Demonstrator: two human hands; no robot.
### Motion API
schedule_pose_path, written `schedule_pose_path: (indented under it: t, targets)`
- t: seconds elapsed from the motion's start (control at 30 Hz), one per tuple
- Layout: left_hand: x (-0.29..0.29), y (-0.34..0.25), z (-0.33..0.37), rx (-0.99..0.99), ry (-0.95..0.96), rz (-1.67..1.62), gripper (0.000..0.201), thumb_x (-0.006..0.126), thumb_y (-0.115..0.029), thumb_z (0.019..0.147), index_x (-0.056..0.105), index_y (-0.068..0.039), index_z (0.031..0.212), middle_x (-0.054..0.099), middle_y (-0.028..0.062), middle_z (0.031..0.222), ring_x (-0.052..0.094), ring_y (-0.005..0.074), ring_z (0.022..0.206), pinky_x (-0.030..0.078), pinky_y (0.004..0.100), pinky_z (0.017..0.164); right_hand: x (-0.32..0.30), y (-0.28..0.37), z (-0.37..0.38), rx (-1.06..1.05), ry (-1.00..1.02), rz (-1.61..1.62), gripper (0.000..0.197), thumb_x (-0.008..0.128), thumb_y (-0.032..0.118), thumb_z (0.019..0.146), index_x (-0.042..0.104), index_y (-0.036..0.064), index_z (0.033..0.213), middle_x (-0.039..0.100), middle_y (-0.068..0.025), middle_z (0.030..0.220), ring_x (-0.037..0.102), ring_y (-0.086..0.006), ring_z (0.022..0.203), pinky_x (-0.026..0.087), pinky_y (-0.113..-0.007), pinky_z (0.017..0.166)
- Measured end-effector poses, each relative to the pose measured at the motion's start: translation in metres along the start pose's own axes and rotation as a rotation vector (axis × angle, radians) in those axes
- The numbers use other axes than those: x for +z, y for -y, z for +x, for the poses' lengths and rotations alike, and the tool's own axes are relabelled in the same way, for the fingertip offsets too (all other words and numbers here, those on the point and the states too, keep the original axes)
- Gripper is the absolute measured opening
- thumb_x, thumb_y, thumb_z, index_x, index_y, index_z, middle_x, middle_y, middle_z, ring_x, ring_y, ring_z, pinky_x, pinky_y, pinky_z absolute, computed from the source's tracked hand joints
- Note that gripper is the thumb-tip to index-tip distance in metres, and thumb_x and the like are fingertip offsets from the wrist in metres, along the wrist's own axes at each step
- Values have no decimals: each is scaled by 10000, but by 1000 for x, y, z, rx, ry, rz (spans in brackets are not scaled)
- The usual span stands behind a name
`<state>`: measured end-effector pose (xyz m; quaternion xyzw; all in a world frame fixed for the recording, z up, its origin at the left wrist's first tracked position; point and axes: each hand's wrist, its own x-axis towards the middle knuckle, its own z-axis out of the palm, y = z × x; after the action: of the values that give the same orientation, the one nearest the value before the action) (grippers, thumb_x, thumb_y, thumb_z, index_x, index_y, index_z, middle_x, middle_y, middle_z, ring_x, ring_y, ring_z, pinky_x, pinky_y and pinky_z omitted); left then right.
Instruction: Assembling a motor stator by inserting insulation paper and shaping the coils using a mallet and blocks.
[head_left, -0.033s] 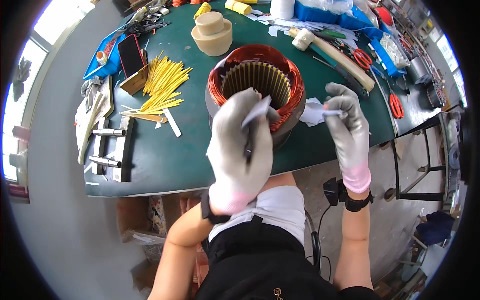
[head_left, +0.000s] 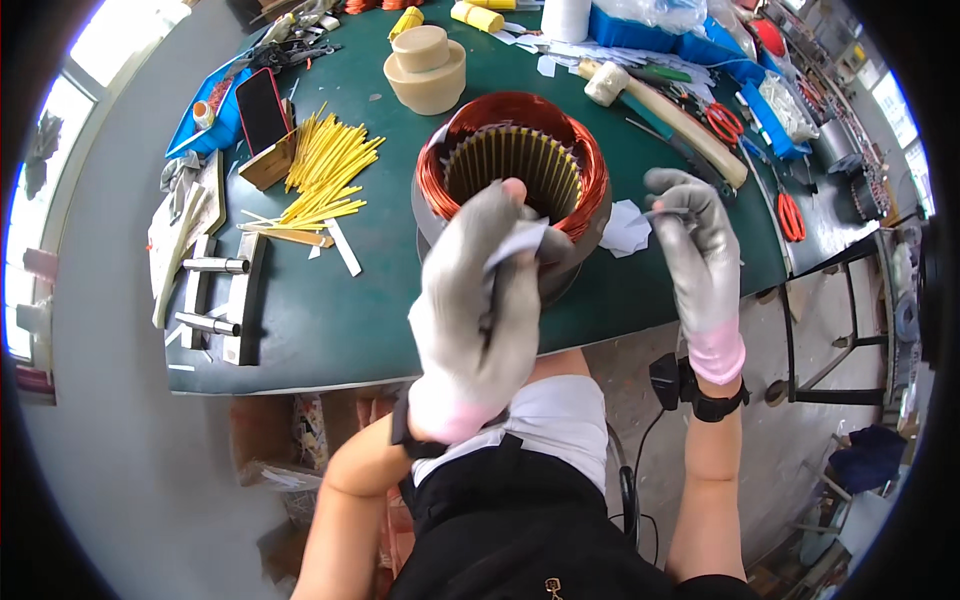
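A motor stator (head_left: 598, 190) with red-brown copper windings stands on the green table (head_left: 300, 345); yellow strips line its inner slots. In front of it, my gloved left hand (head_left: 470, 300) closes on a small white paper piece (head_left: 520, 240), its bare thumb tip showing through the grey-white glove. Right of the stator, my gloved right hand (head_left: 700, 250) is raised, with thumb and forefinger pinching a thin paper piece (head_left: 672, 211) seen almost edge-on. White paper pieces (head_left: 626, 230) lie on the table between the stator and that hand.
Yellow strips (head_left: 325, 165) lie left of the stator, near a propped phone (head_left: 262, 112) and a metal fixture (head_left: 240, 300). A cream stepped block (head_left: 425, 75) stands behind. At right are a white-headed mallet (head_left: 606, 84), red-handled scissors (head_left: 790, 215) and blue trays (head_left: 775, 120).
The paper in my right hand has turned from showing its white face to nearly edge-on. My left hand has shifted slightly left, and its fingers have moved a little around the paper.
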<state>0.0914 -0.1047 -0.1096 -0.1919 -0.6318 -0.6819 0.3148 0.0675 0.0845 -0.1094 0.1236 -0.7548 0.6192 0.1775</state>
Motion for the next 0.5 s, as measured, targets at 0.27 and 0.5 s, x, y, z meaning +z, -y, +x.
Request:
schedule_pose_path:
  t: [0.27,0.5]
  targets:
    - [-59,42,131,184,449,580,293,442,-29,899,638,-31,1116,610,128,1054,573,213,951,445,296,879,-23,8,62,295,140,-253,201,601,117,916,597,-1,1079,614,17,849,539,-21,694,440,-181,601]
    - [-50,76,143,-198,936,269,485,468,-114,811,531,-67,1290,574,120,1188,540,199,1115,435,279,966,-11,15,111,286,475,-496,239,537,247,958,612,46,1063,552,49,762,491,-25,639,412,-194,558]
